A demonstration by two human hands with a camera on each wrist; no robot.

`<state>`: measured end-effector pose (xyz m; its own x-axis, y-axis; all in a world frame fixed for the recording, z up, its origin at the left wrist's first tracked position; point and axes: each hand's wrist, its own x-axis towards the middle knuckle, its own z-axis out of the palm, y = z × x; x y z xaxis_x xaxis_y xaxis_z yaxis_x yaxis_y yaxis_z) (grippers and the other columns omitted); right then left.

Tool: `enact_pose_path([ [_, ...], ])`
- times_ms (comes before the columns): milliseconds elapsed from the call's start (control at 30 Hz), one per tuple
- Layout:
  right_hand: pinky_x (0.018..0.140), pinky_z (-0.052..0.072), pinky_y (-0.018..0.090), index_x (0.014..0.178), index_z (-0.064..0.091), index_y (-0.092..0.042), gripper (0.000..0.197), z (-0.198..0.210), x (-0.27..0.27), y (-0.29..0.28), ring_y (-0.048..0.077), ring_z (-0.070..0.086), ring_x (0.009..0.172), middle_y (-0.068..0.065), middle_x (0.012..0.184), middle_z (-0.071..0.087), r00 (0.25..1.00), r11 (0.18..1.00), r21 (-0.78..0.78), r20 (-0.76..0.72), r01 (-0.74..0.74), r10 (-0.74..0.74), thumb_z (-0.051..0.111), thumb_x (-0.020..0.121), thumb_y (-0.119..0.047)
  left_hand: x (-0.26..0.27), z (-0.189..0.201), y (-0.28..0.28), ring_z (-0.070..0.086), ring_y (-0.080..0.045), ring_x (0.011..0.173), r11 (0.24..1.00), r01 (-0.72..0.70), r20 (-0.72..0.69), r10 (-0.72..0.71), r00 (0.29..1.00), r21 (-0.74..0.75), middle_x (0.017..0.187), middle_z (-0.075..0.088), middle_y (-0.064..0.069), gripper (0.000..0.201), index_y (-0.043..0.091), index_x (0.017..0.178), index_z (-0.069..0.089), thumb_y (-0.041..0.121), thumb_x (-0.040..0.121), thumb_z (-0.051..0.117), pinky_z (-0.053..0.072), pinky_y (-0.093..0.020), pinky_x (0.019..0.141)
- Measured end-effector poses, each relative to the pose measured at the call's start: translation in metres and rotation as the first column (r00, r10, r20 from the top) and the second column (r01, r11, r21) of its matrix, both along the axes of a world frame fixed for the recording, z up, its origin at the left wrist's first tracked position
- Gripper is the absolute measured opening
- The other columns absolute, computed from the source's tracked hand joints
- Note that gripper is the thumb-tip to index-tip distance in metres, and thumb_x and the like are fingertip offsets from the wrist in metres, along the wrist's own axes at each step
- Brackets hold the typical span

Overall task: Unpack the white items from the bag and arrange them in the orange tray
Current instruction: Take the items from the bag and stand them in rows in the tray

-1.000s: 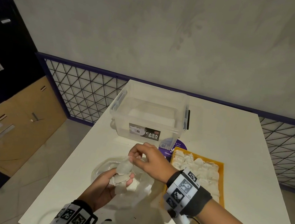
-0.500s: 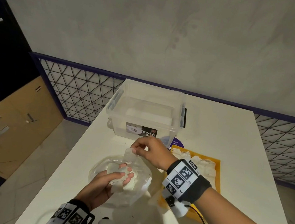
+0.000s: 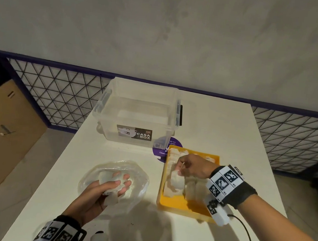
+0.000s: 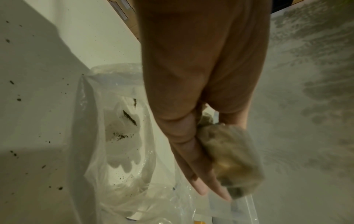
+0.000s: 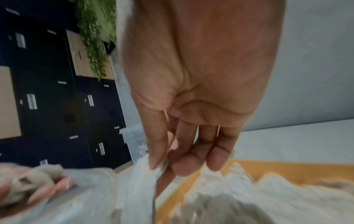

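The orange tray (image 3: 179, 205) lies right of centre on the white table, with several white packets (image 3: 195, 189) lined up in it. My right hand (image 3: 185, 166) hovers over the tray's left side and pinches a white packet (image 3: 177, 179) by its top edge; the right wrist view shows thumb and fingers (image 5: 157, 151) nipping that packet (image 5: 143, 174). The clear plastic bag (image 3: 136, 181) lies crumpled left of the tray. Above it my left hand (image 3: 114, 185) grips a small bunch of white packets (image 3: 111, 195); the left wrist view shows the bunch (image 4: 229, 154) against the fingers.
A clear lidless storage box (image 3: 138, 116) labelled CASA BOX stands behind the bag. A purple round sticker (image 3: 160, 148) shows on the table between box and tray. Dark crumbs speckle the table (image 4: 38, 106). A wire mesh fence (image 3: 61, 96) borders the far table edge.
My right hand has carried one white packet from above the bag rightward to the orange tray. The left hand stays over the bag with its bunch of packets.
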<state>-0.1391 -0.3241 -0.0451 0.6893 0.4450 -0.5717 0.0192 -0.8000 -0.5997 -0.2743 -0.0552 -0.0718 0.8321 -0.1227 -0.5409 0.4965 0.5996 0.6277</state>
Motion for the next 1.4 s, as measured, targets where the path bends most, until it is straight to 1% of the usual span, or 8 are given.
enact_pose_path([
  [200, 0.084, 0.048, 0.03, 0.078, 0.054, -0.022, 0.026, -0.044, -0.015, -0.008, 0.021, 0.059, 0.095, 0.0, 0.092, 0.06, 0.997, 0.986, -0.164, 0.076, -0.014, 0.027, 0.055, 0.083, 0.003, 0.001, -0.002, -0.003, 0.067, -0.024, 0.108, 1.0, 0.001, -0.025, -0.001, 1.0, 0.021, 0.12, 0.069, -0.011, 0.032, 0.002, 0.118, 0.059, 0.002, 0.085, 0.057, 0.059, -0.024, 0.075],
  [467, 0.077, 0.036, 0.027, 0.081, 0.054, -0.028, 0.018, -0.067, -0.014, -0.008, 0.025, 0.054, 0.1, 0.006, 0.102, 0.062, 0.928, 0.952, -0.305, 0.363, 0.029, 0.088, 0.051, 0.084, -0.01, 0.0, -0.006, -0.002, 0.068, -0.029, 0.107, 0.996, 0.022, -0.067, -0.017, 0.998, 0.084, 0.121, 0.068, -0.013, 0.039, 0.005, 0.12, 0.06, 0.009, 0.082, 0.061, 0.03, -0.04, 0.112],
  [600, 0.086, 0.036, 0.029, 0.103, 0.057, -0.017, 0.017, -0.048, -0.016, -0.005, 0.023, 0.046, 0.108, 0.004, 0.111, 0.058, 0.846, 0.958, -0.286, 0.504, -0.026, 0.173, 0.054, 0.086, -0.016, 0.0, -0.002, -0.005, 0.066, -0.031, 0.11, 0.999, 0.007, -0.053, -0.005, 0.999, 0.047, 0.122, 0.067, -0.016, 0.044, 0.0, 0.125, 0.057, 0.01, 0.082, 0.061, 0.058, -0.03, 0.084],
  [700, 0.087, 0.034, 0.028, 0.109, 0.057, -0.014, 0.021, -0.024, -0.024, 0.014, 0.021, 0.044, 0.107, 0.005, 0.112, 0.056, 0.746, 0.988, -0.142, 0.65, -0.065, 0.142, 0.049, 0.09, -0.019, 0.001, -0.001, -0.006, 0.066, -0.031, 0.109, 0.999, 0.003, -0.05, -0.001, 0.999, 0.044, 0.122, 0.067, -0.015, 0.045, -0.001, 0.127, 0.056, 0.011, 0.084, 0.061, 0.059, -0.025, 0.073],
  [1000, 0.091, 0.034, 0.031, 0.12, 0.055, -0.021, 0.036, -0.001, -0.053, 0.096, 0.017, 0.041, 0.107, 0.003, 0.116, 0.053, 0.823, 0.881, 0.187, 0.481, -0.434, 0.303, 0.061, 0.087, -0.034, 0.006, -0.001, -0.011, 0.064, -0.016, 0.081, 0.989, 0.056, 0.012, -0.058, 0.998, 0.134, 0.101, 0.066, -0.014, 0.037, -0.003, 0.117, 0.062, 0.015, 0.085, 0.061, 0.055, -0.023, 0.068],
  [1167, 0.082, 0.035, 0.029, 0.108, 0.061, -0.016, 0.023, -0.012, -0.054, 0.106, 0.015, 0.041, 0.096, 0.004, 0.104, 0.055, 0.873, 0.892, 0.273, 0.436, -0.361, 0.22, 0.06, 0.087, -0.024, 0.005, -0.001, -0.006, 0.064, -0.019, 0.093, 0.992, 0.019, -0.003, -0.019, 1.0, 0.128, 0.108, 0.07, -0.012, 0.036, 0.009, 0.107, 0.073, 0.03, 0.082, 0.061, 0.057, -0.025, 0.076],
  [1267, 0.077, 0.029, 0.023, 0.1, 0.062, -0.013, 0.014, -0.012, -0.054, 0.104, 0.009, 0.037, 0.088, -0.004, 0.094, 0.051, 0.887, 0.898, 0.303, 0.43, -0.319, 0.17, 0.056, 0.089, -0.018, 0.004, -0.002, -0.004, 0.064, -0.018, 0.081, 0.994, -0.004, -0.044, 0.009, 0.999, 0.11, 0.103, 0.067, -0.013, 0.049, 0.008, 0.122, 0.065, 0.043, 0.092, 0.048, 0.053, -0.026, 0.069],
  [1400, 0.071, 0.029, 0.018, 0.094, 0.061, -0.014, 0.017, -0.008, -0.054, 0.102, 0.003, 0.037, 0.078, -0.002, 0.091, 0.056, 0.9, 0.894, 0.354, 0.422, -0.274, 0.109, 0.053, 0.089, -0.028, 0.004, -0.005, -0.002, 0.058, -0.023, 0.099, 0.998, -0.013, -0.094, 0.019, 0.995, 0.067, 0.112, 0.066, -0.014, 0.058, 0.009, 0.13, 0.058, 0.051, 0.096, 0.038, 0.055, -0.025, 0.075],
])
